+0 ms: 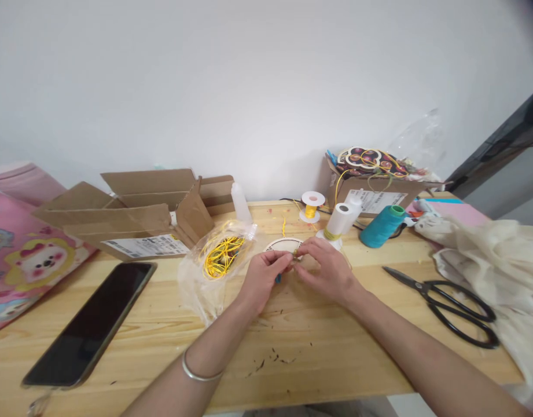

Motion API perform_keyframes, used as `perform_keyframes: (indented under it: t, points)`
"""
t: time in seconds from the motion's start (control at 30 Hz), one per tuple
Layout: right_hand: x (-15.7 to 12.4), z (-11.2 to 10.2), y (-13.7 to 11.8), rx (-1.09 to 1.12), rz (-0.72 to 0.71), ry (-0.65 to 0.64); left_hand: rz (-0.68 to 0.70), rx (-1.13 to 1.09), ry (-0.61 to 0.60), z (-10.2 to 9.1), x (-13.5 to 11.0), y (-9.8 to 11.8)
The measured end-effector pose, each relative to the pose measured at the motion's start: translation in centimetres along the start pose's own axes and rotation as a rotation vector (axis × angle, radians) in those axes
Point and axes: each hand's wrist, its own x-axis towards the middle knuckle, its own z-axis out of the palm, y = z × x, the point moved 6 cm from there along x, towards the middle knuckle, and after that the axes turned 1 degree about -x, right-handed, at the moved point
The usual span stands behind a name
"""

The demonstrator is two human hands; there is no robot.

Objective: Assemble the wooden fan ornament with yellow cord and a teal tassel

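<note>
My left hand and my right hand meet over the middle of the wooden table, fingers pinched together on a small piece I cannot make out. A bit of blue shows under my left fingers. A round pale wooden ornament lies just behind the fingertips. A thin yellow cord runs back toward a small white spool of yellow thread. A silver bangle sits on my left wrist.
A clear bag of yellow cord lies left of the hands, a phone further left. Open cardboard boxes stand behind. Black scissors, a teal thread cone, white spools and cream fabric lie right.
</note>
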Motion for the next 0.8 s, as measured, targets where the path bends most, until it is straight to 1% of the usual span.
perform_keyframes:
  t: [0.13,0.27,0.4,0.53,0.6,0.7,0.8]
  points:
    - [0.0,0.0,0.1,-0.033,-0.073,0.039,0.005,0.023,0.032,-0.2,0.1,0.0]
    - [0.0,-0.3,-0.7,-0.158,-0.147,0.060,0.016,0.108,0.097,-0.6,0.1,0.1]
    - [-0.1,-0.6,-1.6,-0.291,-0.232,0.051,0.115,0.276,0.147,-0.7,0.1,1.0]
    - [-0.3,-0.5,-1.9,-0.392,-0.338,0.013,0.242,0.447,0.113,-0.2,0.0,1.9]
    - [-0.3,-0.6,-1.7,-0.424,-0.361,0.004,0.283,0.501,0.078,0.2,-0.1,2.1]
    - [-0.1,-1.1,-1.4,-0.435,-0.348,0.037,0.329,0.565,0.031,0.7,-0.4,2.3]
    - [0.3,-1.7,-0.9,-0.323,-0.281,0.069,0.391,0.625,-0.009,1.2,-0.7,2.6]
